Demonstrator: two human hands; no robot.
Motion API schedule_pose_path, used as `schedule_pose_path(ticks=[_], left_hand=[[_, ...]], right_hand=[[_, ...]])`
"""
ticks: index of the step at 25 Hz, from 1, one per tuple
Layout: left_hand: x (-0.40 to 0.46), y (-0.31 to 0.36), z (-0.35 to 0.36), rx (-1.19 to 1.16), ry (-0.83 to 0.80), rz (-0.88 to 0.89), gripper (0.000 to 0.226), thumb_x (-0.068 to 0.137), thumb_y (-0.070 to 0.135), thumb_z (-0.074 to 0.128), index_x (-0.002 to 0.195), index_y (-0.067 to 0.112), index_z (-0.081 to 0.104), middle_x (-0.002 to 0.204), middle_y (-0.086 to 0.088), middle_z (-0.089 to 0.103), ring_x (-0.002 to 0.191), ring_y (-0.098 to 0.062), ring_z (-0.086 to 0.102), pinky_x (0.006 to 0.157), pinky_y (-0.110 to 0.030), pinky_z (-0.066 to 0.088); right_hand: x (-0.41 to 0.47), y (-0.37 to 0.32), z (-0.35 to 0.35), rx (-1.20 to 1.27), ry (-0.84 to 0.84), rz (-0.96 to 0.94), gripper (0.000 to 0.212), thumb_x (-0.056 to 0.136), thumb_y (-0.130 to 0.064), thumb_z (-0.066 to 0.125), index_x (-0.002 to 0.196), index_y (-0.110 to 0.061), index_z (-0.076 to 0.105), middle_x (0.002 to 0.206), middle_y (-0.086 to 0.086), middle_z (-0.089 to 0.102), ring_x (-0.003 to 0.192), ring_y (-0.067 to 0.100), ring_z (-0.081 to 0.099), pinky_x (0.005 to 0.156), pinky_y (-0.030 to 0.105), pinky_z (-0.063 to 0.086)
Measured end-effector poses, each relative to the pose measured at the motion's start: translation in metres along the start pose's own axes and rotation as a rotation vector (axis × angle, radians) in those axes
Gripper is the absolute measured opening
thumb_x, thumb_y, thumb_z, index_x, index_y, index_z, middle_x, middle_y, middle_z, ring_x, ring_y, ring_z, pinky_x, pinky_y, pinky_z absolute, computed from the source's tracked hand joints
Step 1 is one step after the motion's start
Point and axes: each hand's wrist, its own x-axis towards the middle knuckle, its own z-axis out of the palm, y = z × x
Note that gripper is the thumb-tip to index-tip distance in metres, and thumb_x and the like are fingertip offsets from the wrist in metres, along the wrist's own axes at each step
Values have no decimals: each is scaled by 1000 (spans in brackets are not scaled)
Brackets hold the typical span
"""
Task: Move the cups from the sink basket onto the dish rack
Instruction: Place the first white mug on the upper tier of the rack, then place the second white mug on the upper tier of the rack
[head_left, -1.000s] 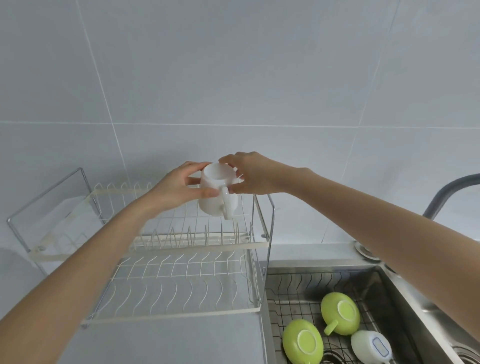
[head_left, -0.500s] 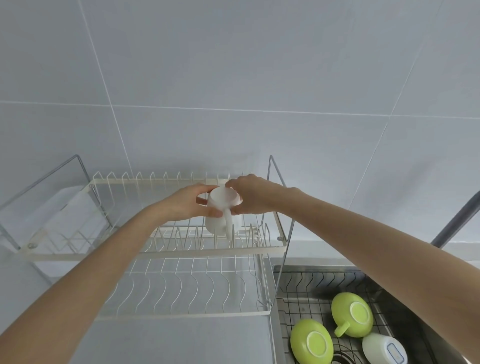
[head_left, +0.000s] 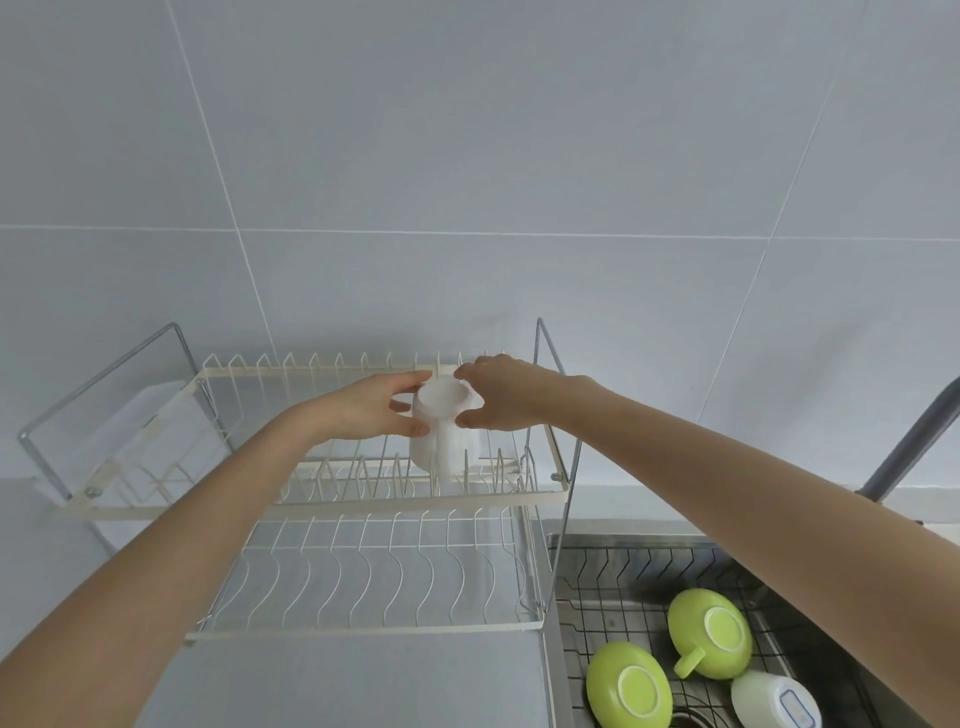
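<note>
1. A white cup (head_left: 440, 436) stood upside down on the upper tier of the dish rack (head_left: 332, 499), toward its right end, with its base facing up and its handle pointing toward the camera.
2. The left hand (head_left: 371, 408) curled around the cup's left side, thumb low on the near wall and fingers (head_left: 415, 382) at the rim of the base.
3. The right hand (head_left: 498, 397) met it from the other side, thumb and fingers touching the top edge of the cup on the right.
4. Both hands were thus closed lightly on the same cup; how firmly either one pressed could not be told.
5. The cup's lower edge sat among the rack's upright wires; whether it rested fully on them was hidden by the wires in front.
6. The lower tier (head_left: 363, 577) of the rack lay beneath, just left of the sink (head_left: 582, 551).
7. In the sink basket (head_left: 649, 566) three more cups lay base up: a green cup (head_left: 709, 642) with its handle pointing down-left, a second green one (head_left: 628, 686) just beside it to the left, and a white cup with a blue mark (head_left: 774, 701) touching the first green cup at the lower right.
8. A grey tap (head_left: 904, 447) rose at the right edge, behind the right forearm.
9. A pale tiled wall (head_left: 467, 156) filled the upper half of the view.
</note>
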Motion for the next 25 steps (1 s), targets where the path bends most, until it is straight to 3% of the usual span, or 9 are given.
schedule_pose_path(ticks=[2, 6, 11, 19, 25], left_hand=[[-7, 8, -4, 66, 69, -9, 67, 82, 20, 62, 140, 21, 27, 146, -2, 36, 130, -22, 40, 109, -34, 32], [-25, 45, -7, 447, 328, 107, 56, 87, 29, 54, 137, 18, 32, 147, -4, 36, 134, -21, 34, 108, -29, 26], [-38, 106, 17, 630, 457, 232, 56, 89, 35, 47, 139, 18, 28, 149, -2, 31, 136, -19, 28, 109, -32, 24], [-21, 184, 94, 678, 424, 342, 56, 91, 36, 41, 141, 18, 22, 152, -4, 24, 140, -20, 19, 113, -33, 18], [11, 219, 169, 703, 249, 301, 59, 92, 38, 38, 143, 18, 14, 155, -6, 15, 142, -23, 12, 116, -38, 14]], right_hand=[[-10, 5, -8, -7, 33, -15, 53, 90, -29, 51, 136, -8, 36, 140, 12, 41, 129, 29, 39, 103, 44, 39], [-43, 21, -22, -68, 196, -22, 62, 90, -28, 50, 144, -14, 21, 155, 12, 15, 143, 28, 9, 114, 42, 19], [-100, 54, -24, -78, 310, 49, 71, 89, -34, 51, 146, -19, 11, 157, 10, 3, 145, 28, 0, 118, 42, 8], [-188, 132, -6, -55, 315, 197, 70, 90, -37, 48, 146, -21, 10, 158, 8, 3, 145, 27, -5, 119, 43, 2], [-236, 199, 32, -73, 213, 267, 72, 89, -40, 49, 146, -22, 10, 158, 9, 3, 145, 29, -8, 118, 45, 0]])
